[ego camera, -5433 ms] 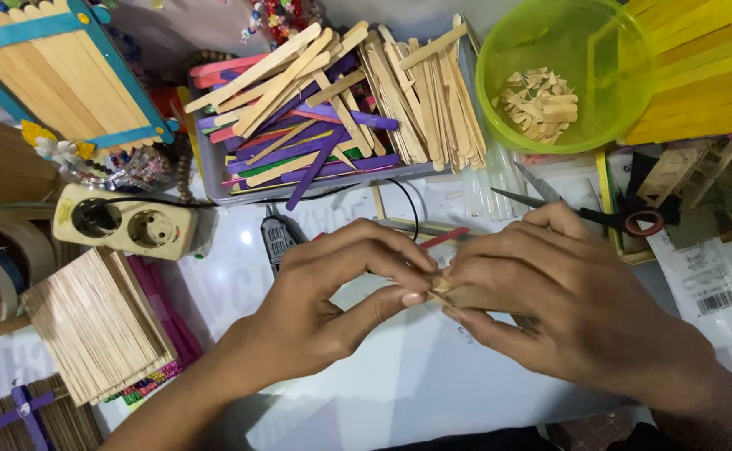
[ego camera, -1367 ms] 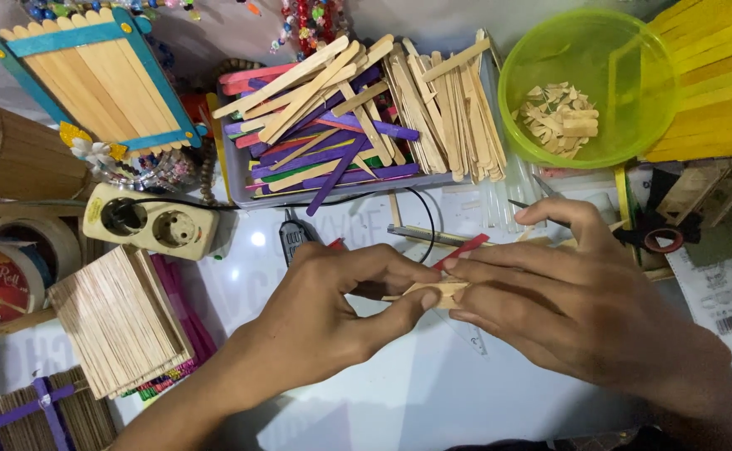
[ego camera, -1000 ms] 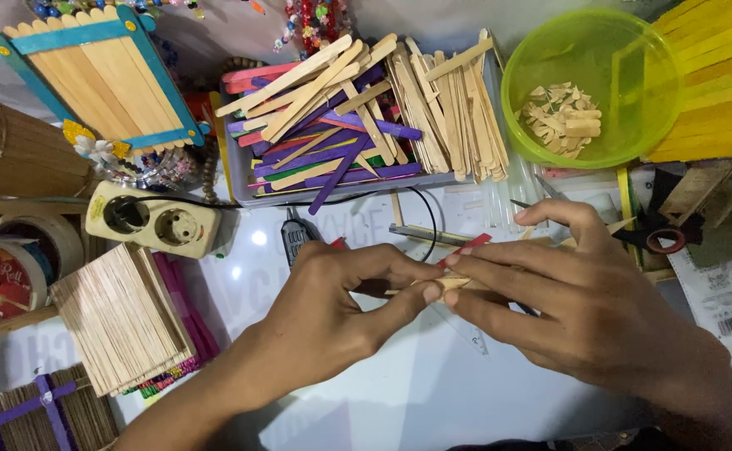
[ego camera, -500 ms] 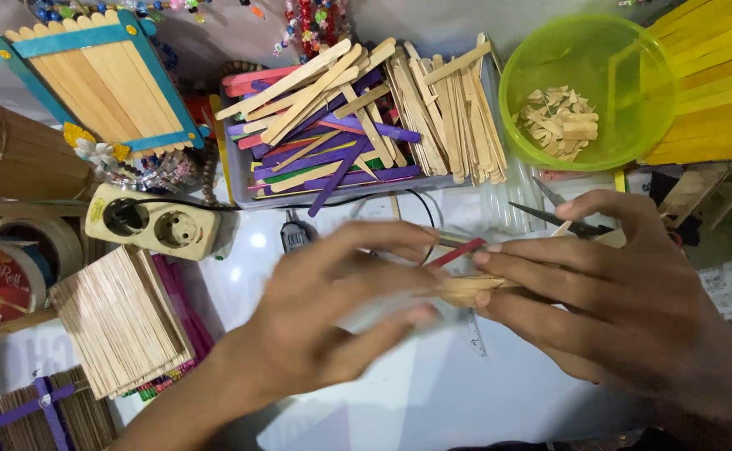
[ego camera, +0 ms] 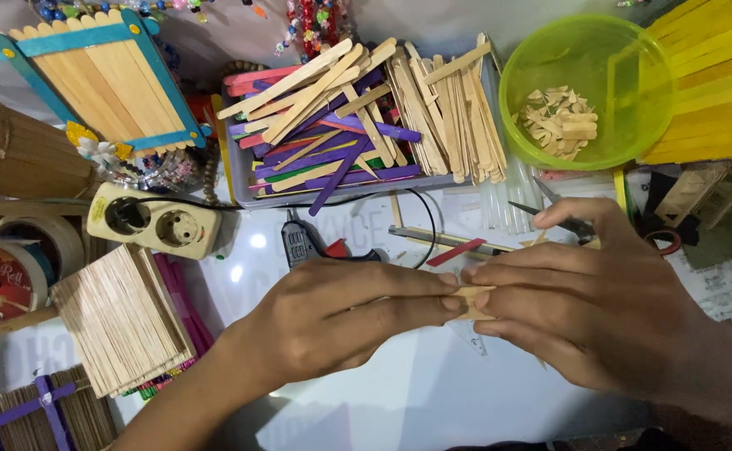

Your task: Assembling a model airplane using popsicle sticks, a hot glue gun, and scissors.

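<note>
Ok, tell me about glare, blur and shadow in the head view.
Head view: bright glare spots on the white table beside the power strip; the sticks in the tray and the green bowl are sharp; the left hand and right hand are sharp enough too, pinching a small wooden piece; soft shadow lies under both hands; the frame edges bend slightly.

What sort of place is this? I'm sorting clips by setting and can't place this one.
Most likely a home craft table. A tray heaped with plain and coloured craft sticks, a glue gun and a green bowl of wood offcuts surround both hands, which pinch a small wooden piece.
</note>
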